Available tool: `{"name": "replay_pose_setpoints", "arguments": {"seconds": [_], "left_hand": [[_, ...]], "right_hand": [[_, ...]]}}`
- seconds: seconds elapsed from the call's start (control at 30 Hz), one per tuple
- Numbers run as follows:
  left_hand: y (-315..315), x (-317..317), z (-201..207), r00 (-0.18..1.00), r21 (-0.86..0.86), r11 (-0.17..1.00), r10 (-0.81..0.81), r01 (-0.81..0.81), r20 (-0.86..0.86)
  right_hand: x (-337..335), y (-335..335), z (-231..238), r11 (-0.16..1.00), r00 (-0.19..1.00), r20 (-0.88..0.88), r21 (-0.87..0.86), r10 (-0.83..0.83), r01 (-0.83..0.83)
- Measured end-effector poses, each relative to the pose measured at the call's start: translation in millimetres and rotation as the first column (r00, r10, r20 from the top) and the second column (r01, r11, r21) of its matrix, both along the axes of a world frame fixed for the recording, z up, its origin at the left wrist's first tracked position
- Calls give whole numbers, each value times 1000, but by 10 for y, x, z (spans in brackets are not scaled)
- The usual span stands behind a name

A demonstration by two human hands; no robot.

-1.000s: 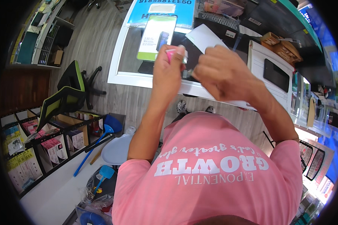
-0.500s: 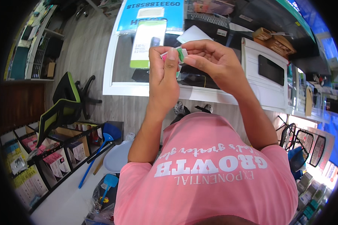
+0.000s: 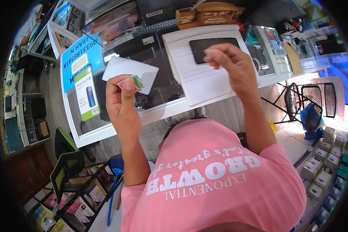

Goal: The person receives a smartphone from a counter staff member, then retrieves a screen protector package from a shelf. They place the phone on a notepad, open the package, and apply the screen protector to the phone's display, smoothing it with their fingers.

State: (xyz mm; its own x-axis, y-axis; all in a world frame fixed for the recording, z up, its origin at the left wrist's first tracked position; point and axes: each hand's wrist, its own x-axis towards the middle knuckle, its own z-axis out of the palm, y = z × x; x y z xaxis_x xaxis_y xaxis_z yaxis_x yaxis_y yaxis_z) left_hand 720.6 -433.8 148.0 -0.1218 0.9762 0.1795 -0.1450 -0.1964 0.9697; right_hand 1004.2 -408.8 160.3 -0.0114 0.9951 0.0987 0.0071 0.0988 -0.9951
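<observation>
My left hand [image 3: 121, 102] grips a small pink, green and white packet [image 3: 134, 82] between thumb and fingers, above a white sheet of paper [image 3: 143, 71] on the glass-topped counter. Off to the right, my right hand [image 3: 230, 62] hovers over an open lined notebook [image 3: 197, 83], thumb and fingertips drawn together. Whether anything is pinched there I cannot make out. Beneath these fingertips a black smartphone [image 3: 199, 48] lies on the notebook, partly covered by the hand.
Left of my left hand lie a white-and-green boxed phone package [image 3: 88, 92] and a blue printed sheet [image 3: 71, 54]. A brown wooden holder [image 3: 210, 14] stands behind the notebook. The counter's white front edge [image 3: 158, 116] runs before me. A green-black chair [image 3: 65, 166] stands at left.
My hands have come apart. The right has moved away over the phone and notebook, while the left keeps the packet. The view has turned to the right.
</observation>
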Motion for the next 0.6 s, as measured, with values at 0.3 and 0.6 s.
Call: {"name": "replay_pose_setpoints", "arguments": {"seconds": [0.3, 0.6], "left_hand": [[250, 653, -6, 997, -126, 990, -67, 61, -46], [314, 1312, 196, 950, -45, 998, 33, -49, -311]], "right_hand": [[1335, -106, -163, 976, 987, -36, -157, -160, 152], [1620, 0, -302, 981, 977, -211, -190, -5, -36]]}}
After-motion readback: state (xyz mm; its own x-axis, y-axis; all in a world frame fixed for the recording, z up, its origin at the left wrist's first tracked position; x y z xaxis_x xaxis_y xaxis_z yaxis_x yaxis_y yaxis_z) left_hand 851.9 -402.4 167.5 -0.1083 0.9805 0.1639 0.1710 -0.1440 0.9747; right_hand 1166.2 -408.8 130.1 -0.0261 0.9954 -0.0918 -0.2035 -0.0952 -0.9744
